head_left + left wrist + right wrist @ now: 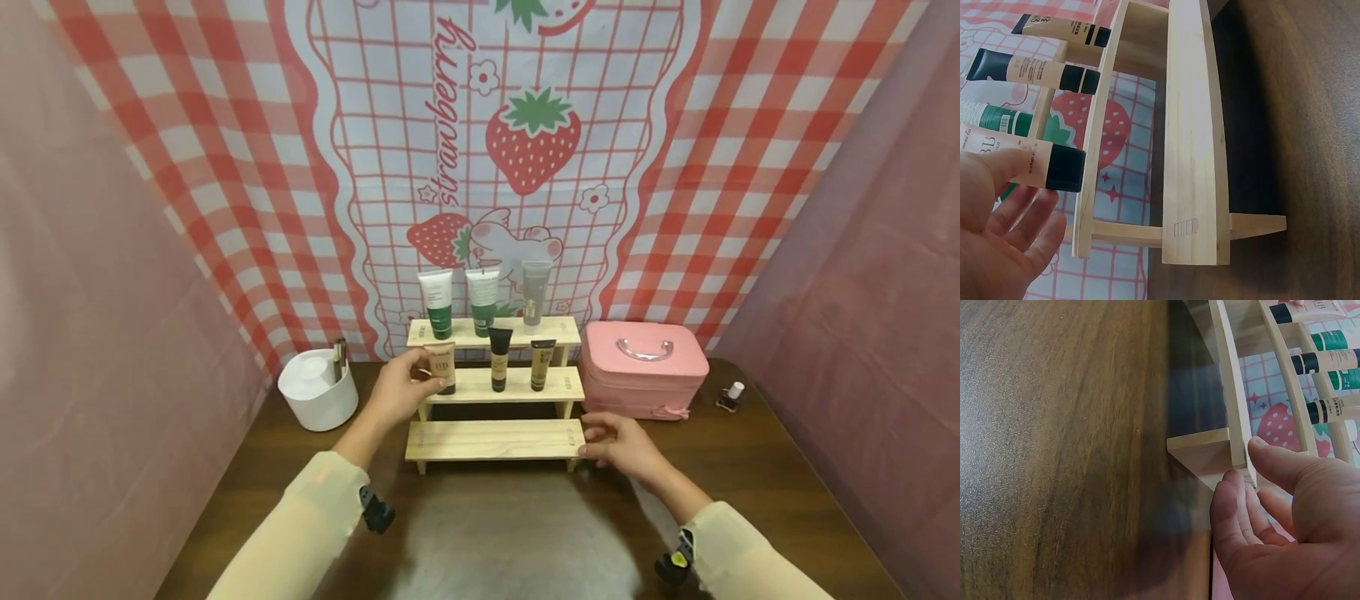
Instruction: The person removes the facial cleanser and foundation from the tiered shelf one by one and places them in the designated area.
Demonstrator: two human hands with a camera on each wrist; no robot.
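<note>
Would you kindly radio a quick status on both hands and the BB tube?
Left hand pinching BB tube at middle tier. Right hand at bottom tier, right end. Nothing visibly blocking.

Pale glare whitens the tabletop [540, 537], with soft shadows below the shelf [495, 438].

On the hanging cloth [517, 225], the word "strawberry" runs in red script, turned sideways and reading upward. The letters "BB" stand on the beige tube [443, 363] at the left end of the middle step. Print on the two white-and-green tubes [437, 302], the grey tube [535, 298] and the gold tube [541, 367] is too small to read, as are the marks stamped on the wooden shelf [491, 439].
</note>
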